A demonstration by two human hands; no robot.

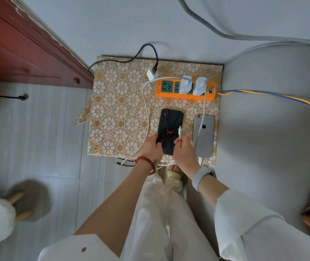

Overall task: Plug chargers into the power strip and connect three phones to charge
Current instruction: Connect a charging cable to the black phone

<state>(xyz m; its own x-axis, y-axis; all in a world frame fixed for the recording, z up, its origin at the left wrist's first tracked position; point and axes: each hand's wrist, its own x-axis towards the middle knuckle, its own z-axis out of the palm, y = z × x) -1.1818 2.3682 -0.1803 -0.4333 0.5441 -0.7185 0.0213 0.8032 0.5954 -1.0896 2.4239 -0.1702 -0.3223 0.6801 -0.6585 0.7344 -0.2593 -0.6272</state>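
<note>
a floral-patterned table (116,102) carries an orange power strip (186,91), loose white charger (151,74) and silver phone (204,136).

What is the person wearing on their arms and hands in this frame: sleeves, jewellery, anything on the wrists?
Both hands are bare, with no gloves or rings visible. The left hand has a red beaded bracelet around its wrist. The right hand has a pale grey wristband, like a fitness tracker, at the wrist. Loose white sleeves stop near the elbows, leaving both forearms uncovered.
</note>
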